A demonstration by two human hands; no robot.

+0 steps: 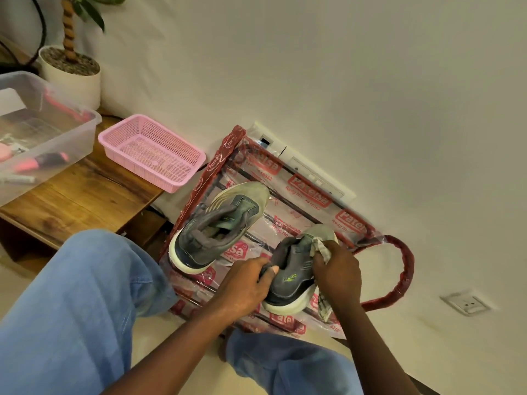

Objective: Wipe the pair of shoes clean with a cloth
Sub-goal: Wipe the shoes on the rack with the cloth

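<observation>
Near the far shoe (pixel 219 226), pink basket (pixel 134 166) (overhanging table (pixel 85 195))

Warm, even indoor light fills the wide-angle view. Glare glints off the plastic wrap (pixel 286 225); edges bend and blur.

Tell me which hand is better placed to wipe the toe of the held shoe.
Right. The right hand holds the cloth against the shoe near its toe; the left hand grips the shoe's collar, steadying it.
</observation>
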